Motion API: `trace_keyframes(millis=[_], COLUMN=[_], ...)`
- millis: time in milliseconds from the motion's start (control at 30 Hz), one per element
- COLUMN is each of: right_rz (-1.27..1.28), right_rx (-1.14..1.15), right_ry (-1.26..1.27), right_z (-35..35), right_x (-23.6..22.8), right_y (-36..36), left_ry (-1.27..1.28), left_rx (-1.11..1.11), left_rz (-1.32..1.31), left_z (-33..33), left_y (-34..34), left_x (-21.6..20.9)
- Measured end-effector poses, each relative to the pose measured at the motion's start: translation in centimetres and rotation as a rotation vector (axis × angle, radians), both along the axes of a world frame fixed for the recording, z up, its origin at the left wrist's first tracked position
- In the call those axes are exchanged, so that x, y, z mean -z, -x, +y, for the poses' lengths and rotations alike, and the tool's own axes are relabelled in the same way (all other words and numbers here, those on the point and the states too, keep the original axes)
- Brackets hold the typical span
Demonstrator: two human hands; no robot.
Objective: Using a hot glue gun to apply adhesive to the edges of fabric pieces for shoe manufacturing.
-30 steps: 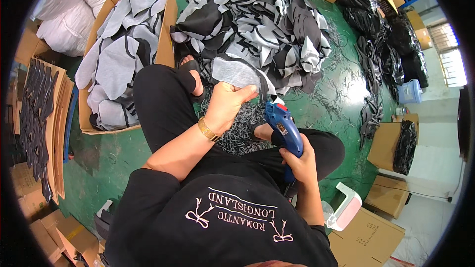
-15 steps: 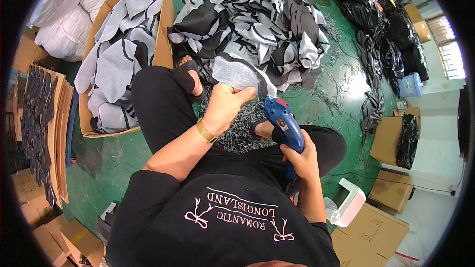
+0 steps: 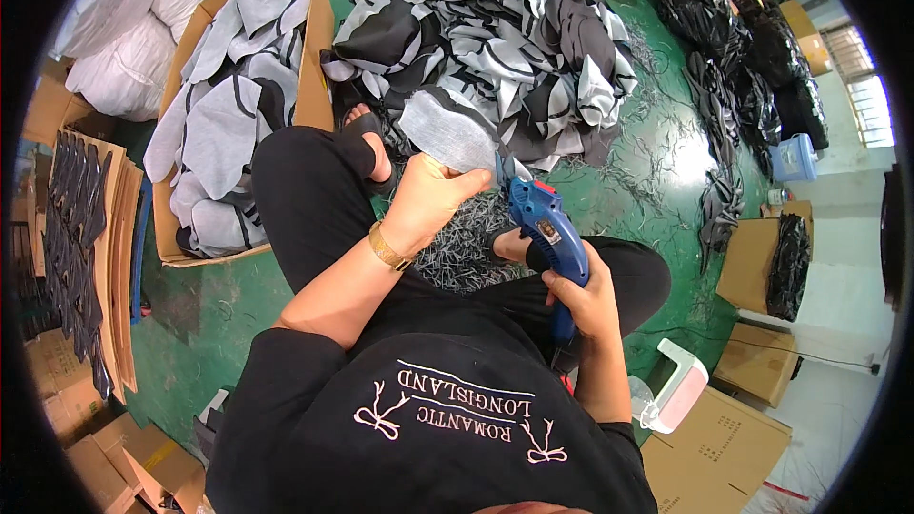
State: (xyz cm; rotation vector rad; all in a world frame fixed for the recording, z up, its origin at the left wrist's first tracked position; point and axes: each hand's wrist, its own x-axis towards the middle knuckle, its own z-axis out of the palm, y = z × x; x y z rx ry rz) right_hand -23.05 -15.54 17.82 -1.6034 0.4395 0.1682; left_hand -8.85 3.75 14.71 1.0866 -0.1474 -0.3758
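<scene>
A grey fabric piece with a dark edge (image 3: 443, 131) is pinched between the thumb and fingers of my left hand (image 3: 436, 198). My right hand (image 3: 583, 293) is wrapped round the handle of blue electric scissors (image 3: 550, 228) with a red button on top. Their head touches or lies right beside the fabric's right edge; the blade itself is hard to make out. Beyond my hands lies a big heap of grey and black fabric pieces (image 3: 476, 38). Thin dark trimmings (image 3: 457, 252) cover the floor between my feet.
An open cardboard box (image 3: 317, 86) full of similar pieces stands at my left, with white sacks (image 3: 124, 76) behind it. Black plastic bags (image 3: 700, 29) and cartons (image 3: 752, 266) line the right side. A white-and-pink appliance (image 3: 674, 385) stands near my right elbow.
The fabric piece has swung slightly left, and its light strip at the cutting edge now looks shorter. The electric scissors have tilted a little and stay at its right edge.
</scene>
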Motion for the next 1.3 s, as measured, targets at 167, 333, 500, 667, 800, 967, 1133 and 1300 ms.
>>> trace_keyframes(millis=[167, 333, 500, 667, 800, 967, 1133, 1300], right_rz=[-0.020, -0.009, -0.016, -0.009, -0.100, -0.182, -0.264, -0.209], right_rx=[-0.001, 0.000, -0.020, -0.024, 0.033, 0.108, 0.077, 0.047], right_ry=[-0.010, -0.024, -0.037, -0.131, -0.190, -0.056, 0.278, 0.138], right_z=[-0.1, -0.5, -0.6, -0.6, -0.8, 0.3, 1.3, 0.9], right_x=[-0.4, -0.4, -0.4, -0.8, -0.6, -1.9, 0.3, 0.9], right_y=[-0.2, -0.2, -0.4, -0.9, -2.5, -4.8, -5.8, -5.1], left_ry=[-0.040, -0.132, -0.188, -0.240, -0.225, -0.095, -0.030, 0.133], left_rx=[0.058, 0.109, 0.200, 0.275, 0.395, 0.441, 0.440, 0.211], left_rz=[-0.029, -0.074, -0.103, -0.163, -0.120, 0.060, 0.079, 0.283], left_z=[0.3, 0.8, 1.5, 2.0, 1.9, 0.8, -0.3, -1.2], left_y=[-0.3, -0.5, -0.6, -0.5, -0.1, 0.9, 2.4, 1.8], left_x=[-0.2, -0.9, -0.7, -0.9, -0.9, 0.0, -0.2, -0.2])
